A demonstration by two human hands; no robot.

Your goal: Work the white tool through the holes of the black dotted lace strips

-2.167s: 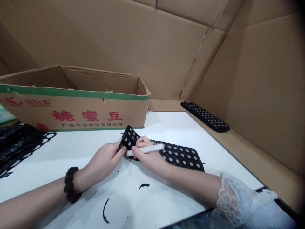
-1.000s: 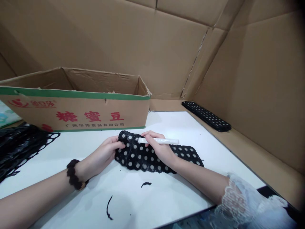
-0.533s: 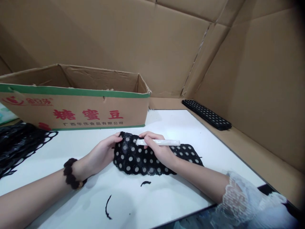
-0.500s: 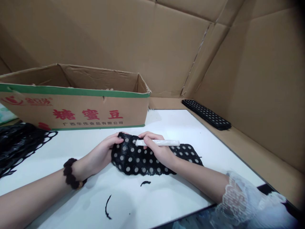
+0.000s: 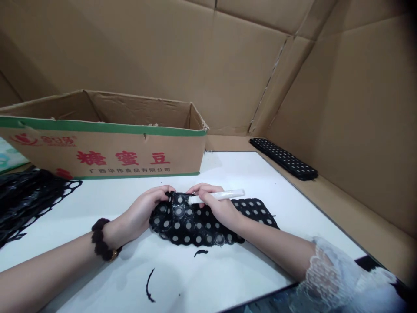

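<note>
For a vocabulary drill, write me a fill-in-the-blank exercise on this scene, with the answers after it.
1. The right hand holds a slim tool whose colour is ____.
2. The black sheet between the hands is patterned with pale ____.
3. The open box behind the hands is made of ____.
4. Along the top edge of that box's front runs a stripe coloured ____.

Missing words: white; dots; cardboard; green.

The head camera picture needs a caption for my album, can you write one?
Left hand grips a dotted black sheet while the right hand holds a white pen-like tool over it.
</note>
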